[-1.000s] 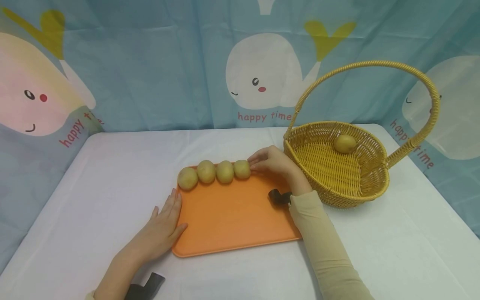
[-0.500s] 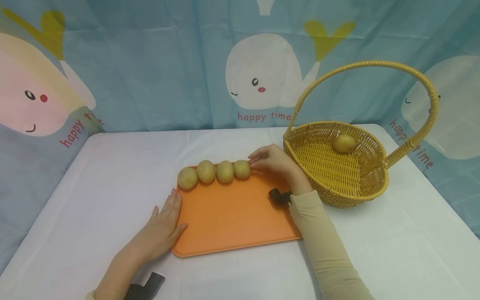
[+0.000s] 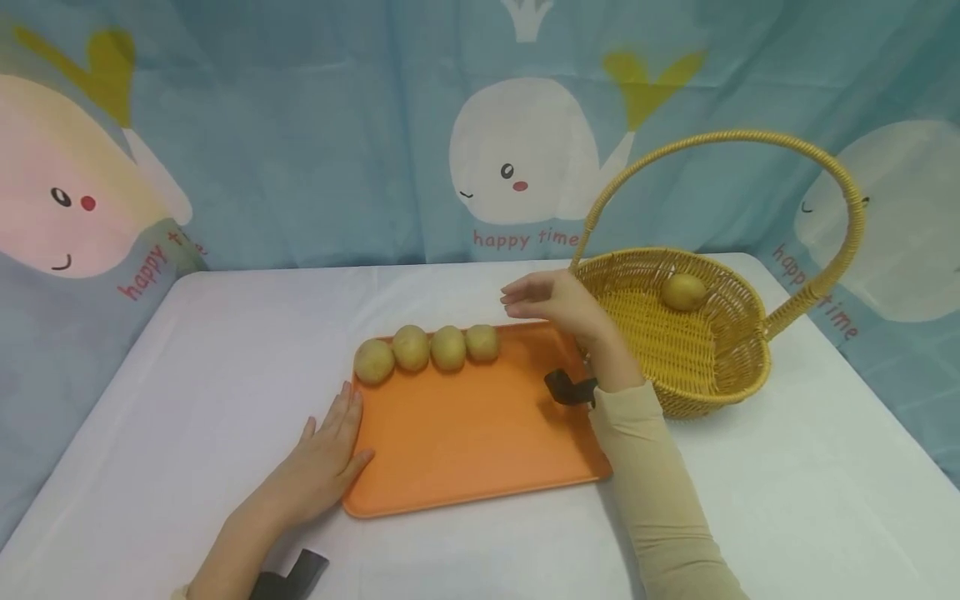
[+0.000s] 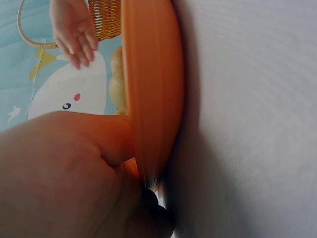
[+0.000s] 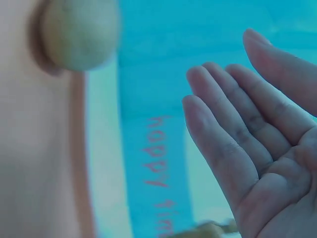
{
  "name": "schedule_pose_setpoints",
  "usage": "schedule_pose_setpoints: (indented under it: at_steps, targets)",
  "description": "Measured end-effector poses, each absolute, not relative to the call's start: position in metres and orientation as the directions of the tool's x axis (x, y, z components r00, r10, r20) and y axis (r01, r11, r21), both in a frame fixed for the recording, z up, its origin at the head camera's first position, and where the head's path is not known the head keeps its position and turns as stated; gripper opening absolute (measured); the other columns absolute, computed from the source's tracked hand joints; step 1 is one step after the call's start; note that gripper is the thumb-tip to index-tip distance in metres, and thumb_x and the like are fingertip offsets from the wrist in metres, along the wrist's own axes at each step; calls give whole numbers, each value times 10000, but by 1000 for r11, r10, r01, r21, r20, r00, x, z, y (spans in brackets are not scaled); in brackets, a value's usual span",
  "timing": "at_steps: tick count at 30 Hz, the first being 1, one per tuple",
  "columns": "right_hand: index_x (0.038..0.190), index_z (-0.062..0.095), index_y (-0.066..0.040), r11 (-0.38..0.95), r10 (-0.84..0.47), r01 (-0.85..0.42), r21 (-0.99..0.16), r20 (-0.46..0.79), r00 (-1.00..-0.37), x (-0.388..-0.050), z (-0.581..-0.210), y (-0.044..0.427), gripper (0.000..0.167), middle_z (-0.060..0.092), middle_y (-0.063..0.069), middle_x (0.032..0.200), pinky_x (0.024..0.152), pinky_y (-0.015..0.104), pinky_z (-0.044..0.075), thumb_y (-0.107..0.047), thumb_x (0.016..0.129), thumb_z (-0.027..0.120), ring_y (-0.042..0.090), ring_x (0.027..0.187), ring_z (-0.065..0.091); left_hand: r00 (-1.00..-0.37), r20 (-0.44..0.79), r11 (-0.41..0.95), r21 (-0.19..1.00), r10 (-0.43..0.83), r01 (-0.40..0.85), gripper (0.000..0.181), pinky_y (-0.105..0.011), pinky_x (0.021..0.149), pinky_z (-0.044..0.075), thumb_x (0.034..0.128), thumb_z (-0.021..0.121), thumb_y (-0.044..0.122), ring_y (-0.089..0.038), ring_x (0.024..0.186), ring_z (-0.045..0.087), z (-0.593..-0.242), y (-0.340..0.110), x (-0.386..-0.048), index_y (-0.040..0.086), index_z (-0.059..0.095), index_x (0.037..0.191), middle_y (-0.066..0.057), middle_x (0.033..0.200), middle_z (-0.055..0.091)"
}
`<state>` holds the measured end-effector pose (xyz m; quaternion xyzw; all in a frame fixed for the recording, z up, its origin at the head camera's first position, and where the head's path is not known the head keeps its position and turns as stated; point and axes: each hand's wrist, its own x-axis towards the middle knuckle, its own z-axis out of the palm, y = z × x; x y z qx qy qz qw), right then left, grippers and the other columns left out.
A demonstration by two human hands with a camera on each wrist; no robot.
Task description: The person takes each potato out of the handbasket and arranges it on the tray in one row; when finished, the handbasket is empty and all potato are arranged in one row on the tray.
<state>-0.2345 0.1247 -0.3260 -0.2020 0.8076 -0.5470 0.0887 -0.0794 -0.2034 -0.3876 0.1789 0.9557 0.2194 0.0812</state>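
Observation:
Several potatoes [image 3: 448, 348] sit in a row along the far edge of an orange tray [image 3: 480, 433]. My left hand [image 3: 318, 467] rests against the tray's left edge, its fingers straight along the side and the thumb over the rim. In the left wrist view the thumb [image 4: 106, 134] touches the tray wall [image 4: 153, 84]. Above the tray's far right corner my right hand [image 3: 551, 304] is raised, with nothing in it and apart from the potatoes. The right wrist view shows its palm and loosely extended fingers [image 5: 223, 148], with one potato [image 5: 81, 32] some way off.
A yellow wicker basket [image 3: 705, 400] with a tall handle [image 3: 855, 217] stands right of the tray. One more potato [image 3: 683, 292] lies inside it. The white-covered table [image 3: 210, 375] meets a blue curtain [image 3: 315, 167] with whale prints behind.
My right hand has let go of the rightmost potato's side and lifted up and to the right. The left hand and the row of potatoes stay where they were.

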Motion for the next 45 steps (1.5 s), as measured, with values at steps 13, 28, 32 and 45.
schedule_pose_setpoints:
  at_steps: [13,28,32,45]
  targets:
    - [1137,660,16,437,-311,-221,-872,84,-947,-226,-272,173,323,683,135,1076,831,293,512,-83,835,716,166,944,658,-925,-69,837,454,374,305,720,-699,1017,93,957,538,223,-446,1389,93,-390,-205,-78,-139,147,1442,-306,1515,69]
    - [1306,545,-30,612,-117,-8,-790,-81,-990,-238,-273,269,586,643,-6,1183,1034,450,343,-379,857,686,94,1024,572,-925,-69,843,441,374,308,714,-696,1018,99,952,548,206,-456,1383,105,-389,-203,-78,-144,157,1438,-315,1509,80]
    - [1304,530,17,580,-73,26,-814,-85,-994,-243,-283,281,583,650,-75,1102,992,412,417,-361,880,661,39,966,605,-926,-71,845,440,372,305,718,-697,1017,102,950,552,209,-459,1381,107,-390,-204,-78,-144,161,1437,-315,1509,81]
    - [1298,502,55,580,91,68,-812,-18,-996,-254,-301,303,517,520,126,1246,1023,458,373,-297,933,596,216,1109,557,-926,-63,844,437,373,311,714,-695,1018,103,953,543,218,-462,1379,110,-391,-204,-78,-141,162,1438,-311,1509,85]
